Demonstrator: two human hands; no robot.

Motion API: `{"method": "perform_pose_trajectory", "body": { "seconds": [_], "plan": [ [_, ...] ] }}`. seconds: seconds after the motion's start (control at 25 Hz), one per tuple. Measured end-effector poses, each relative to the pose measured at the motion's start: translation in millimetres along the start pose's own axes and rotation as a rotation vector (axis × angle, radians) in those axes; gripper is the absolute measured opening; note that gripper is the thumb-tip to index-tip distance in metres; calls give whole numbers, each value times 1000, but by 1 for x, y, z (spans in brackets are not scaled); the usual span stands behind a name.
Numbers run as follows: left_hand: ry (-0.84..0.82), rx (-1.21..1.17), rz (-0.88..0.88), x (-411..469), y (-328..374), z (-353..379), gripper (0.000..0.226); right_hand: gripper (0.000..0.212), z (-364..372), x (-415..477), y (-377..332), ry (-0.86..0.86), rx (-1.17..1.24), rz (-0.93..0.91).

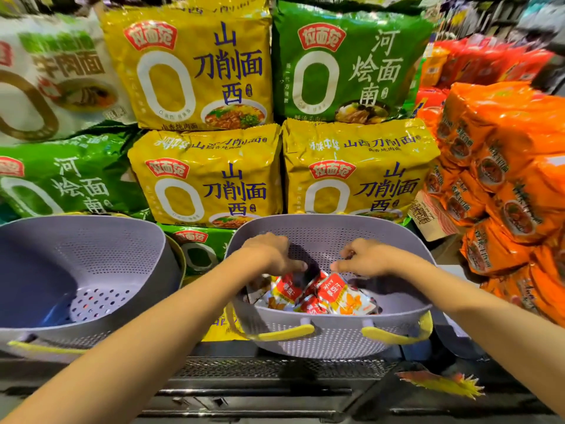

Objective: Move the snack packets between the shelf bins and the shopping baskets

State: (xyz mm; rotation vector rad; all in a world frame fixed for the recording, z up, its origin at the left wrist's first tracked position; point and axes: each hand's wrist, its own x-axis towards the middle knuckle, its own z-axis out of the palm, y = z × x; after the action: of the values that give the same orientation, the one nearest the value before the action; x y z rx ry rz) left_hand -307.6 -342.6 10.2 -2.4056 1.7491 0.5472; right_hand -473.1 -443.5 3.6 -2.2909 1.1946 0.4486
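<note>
Snack packets (330,293): red-and-white pile, lying in the right basket (336,338).
Left basket (91,240): no packets visible.
Hands: left hand (272,255) and right hand (367,258) curled over the pile; grip cannot be told.
Progress: judged mid-transfer, pile not yet moved.
</note>
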Motion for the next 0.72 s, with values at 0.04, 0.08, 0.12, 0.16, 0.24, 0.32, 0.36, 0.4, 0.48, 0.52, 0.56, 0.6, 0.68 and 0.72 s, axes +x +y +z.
{"method": "perform_pose_trajectory", "body": {
  "seconds": [0.04, 0.08, 0.12, 0.16, 0.24, 0.32, 0.36, 0.4, 0.48, 0.52, 0.56, 0.6, 0.68, 0.72],
  "plan": [
    [62, -35, 29, -9, -3, -7, 60, 57, -3, -8, -1, 62, 45, -36],
    [138, -74, 61, -18, -5, -12, 58, 59, -5, -18, -2, 150, 81, -89],
    [220, -115, 91, -28, -8, -15, 55, 60, -5, -27, -3, 243, 120, -139],
    [300, -152, 112, -40, -9, -17, 54, 58, -5, -38, -5, 341, 160, -186],
    [463, -234, 131, -64, -10, -18, 57, 53, -2, -61, -10, 545, 251, -300],
    [644, -326, 160, -92, -8, -13, 57, 48, 6, -87, -16, 718, 325, -430],
    [730, -375, 175, -107, -7, -8, 55, 47, 12, -100, -19, 782, 354, -488],
    [805, -423, 185, -123, -4, -2, 54, 45, 20, -112, -22, 832, 376, -540],
    [902, -505, 180, -151, 1, 17, 51, 43, 38, -134, -25, 883, 409, -621],
    [929, -540, 168, -163, 4, 29, 48, 41, 48, -144, -25, 894, 420, -650],
    [948, -572, 153, -173, 6, 42, 46, 40, 58, -153, -25, 899, 430, -676],
    [960, -601, 136, -182, 7, 56, 44, 38, 69, -161, -26, 893, 447, -696],
    [954, -650, 97, -195, 4, 84, 42, 37, 93, -171, -26, 822, 483, -704],
    [932, -674, 68, -200, 1, 99, 43, 37, 106, -173, -26, 767, 490, -697]
  ]
}}
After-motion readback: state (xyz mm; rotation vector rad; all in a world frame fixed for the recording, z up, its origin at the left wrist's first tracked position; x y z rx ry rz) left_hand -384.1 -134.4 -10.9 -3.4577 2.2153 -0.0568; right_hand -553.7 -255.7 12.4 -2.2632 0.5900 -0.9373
